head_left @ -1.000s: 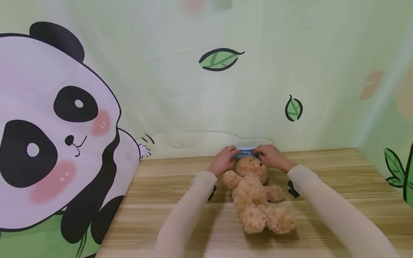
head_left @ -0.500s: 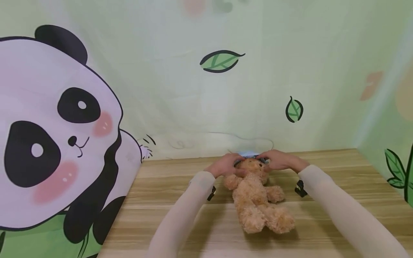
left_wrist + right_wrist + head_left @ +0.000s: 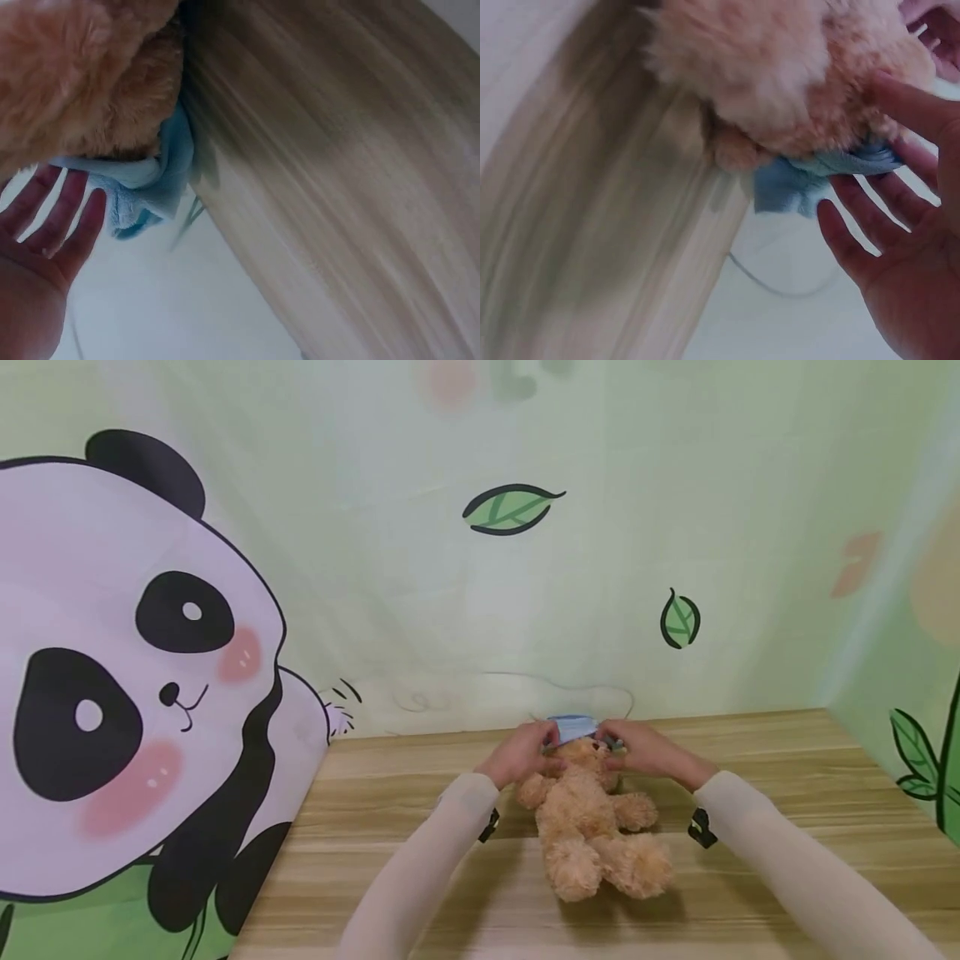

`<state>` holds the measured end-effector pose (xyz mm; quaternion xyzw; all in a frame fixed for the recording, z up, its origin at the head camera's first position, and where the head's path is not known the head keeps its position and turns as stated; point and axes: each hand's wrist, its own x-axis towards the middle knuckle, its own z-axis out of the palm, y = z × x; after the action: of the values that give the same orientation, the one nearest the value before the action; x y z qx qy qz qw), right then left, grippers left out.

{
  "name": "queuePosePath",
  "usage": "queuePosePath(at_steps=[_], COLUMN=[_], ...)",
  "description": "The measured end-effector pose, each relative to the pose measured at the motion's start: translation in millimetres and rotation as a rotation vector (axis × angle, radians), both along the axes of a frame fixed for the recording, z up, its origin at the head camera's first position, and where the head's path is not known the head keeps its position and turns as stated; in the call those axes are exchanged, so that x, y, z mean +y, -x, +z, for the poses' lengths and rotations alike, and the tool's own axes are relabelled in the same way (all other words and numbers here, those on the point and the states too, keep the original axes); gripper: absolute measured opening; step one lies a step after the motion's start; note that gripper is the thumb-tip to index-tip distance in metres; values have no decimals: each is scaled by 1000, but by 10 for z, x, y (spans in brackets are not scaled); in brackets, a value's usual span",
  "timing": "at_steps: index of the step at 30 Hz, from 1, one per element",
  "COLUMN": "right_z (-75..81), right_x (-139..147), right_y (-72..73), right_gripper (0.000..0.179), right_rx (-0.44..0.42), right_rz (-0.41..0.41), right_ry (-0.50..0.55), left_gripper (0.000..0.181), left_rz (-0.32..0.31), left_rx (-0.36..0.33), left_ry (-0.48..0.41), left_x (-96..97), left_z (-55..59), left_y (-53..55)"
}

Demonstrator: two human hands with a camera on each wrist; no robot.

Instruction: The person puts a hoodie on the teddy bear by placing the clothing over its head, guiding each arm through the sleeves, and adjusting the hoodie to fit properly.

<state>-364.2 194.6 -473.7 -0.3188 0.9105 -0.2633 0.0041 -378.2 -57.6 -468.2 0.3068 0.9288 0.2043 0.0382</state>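
A light-brown teddy bear point(image 3: 576, 810) lies on its back on the wooden tabletop, its feet toward me. A soft blue cloth cap point(image 3: 575, 727) sits at the top of its head, seen also as blue fabric in both wrist views. My left hand point(image 3: 519, 753) holds the cap's left side, its fingers point(image 3: 88, 225) along the edge and its thumb hidden in the left wrist view. On the other side, my right hand point(image 3: 641, 750) grips the cap, with the thumb point(image 3: 911, 105) against the bear's furry face and the fingers beneath the blue fabric.
Behind the tabletop point(image 3: 375, 810) hangs a pale green backdrop point(image 3: 390, 568) printed with leaves and a large panda point(image 3: 195, 718) at left. A thin dark line point(image 3: 525, 675) curves along the backdrop just above the table's back edge.
Both hands have moved from the cap's upper edge down to the sides of the bear's head. The cap now stands up behind the head, and the view has shifted slightly.
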Motion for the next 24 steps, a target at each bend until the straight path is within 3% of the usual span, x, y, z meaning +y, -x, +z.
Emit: queuePosePath(at_steps=[2,6,10,14,24], right_z=[-35,-51,-62,-91,-139], right_x=[-13,-48,-95,-136,-174], right_y=[-4,-25,-57,-82,-85], right_gripper=[44,44,27,22,26], right_rx=[3,30,71,108,249], right_rz=[-23,-38,-37,-24,1], right_ry=[30,16,20,49,23], left_gripper=[40,47,39,24,22], left_rz=[17,30,18,1,-49], left_rx=[-28,-31,9,47,103], left_ry=[-45,-17,15,0,-55], left_x=[2,18,34,50,86], left_z=[-8,-4,-18,-57,-117], left_y=[-3,-18,-39,-56,-115])
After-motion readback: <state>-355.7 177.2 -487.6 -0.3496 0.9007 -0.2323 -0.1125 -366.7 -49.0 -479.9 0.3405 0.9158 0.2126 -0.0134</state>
